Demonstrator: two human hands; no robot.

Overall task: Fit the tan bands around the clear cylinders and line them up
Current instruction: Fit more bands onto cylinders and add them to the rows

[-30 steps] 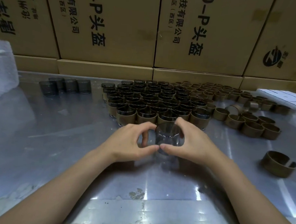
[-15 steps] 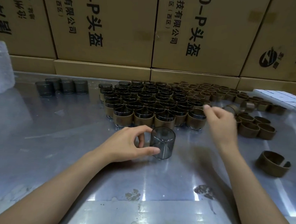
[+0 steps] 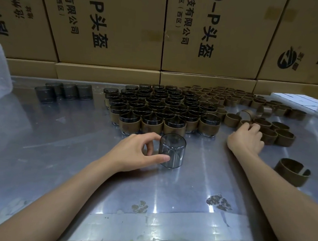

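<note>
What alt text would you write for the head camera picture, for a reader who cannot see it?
A person's left hand holds a bare clear cylinder upright on a metal table, while the right hand reaches into loose tan bands. Behind them stand rows of banded cylinders and cardboard boxes.

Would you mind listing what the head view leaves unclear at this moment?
- Right hand: its fingertips lie among the loose bands; the knuckles hide whether they pinch one.
- Rear cylinders: too small and dark to tell whether each is banded.
- Box print: cut off by the top edge.
</note>
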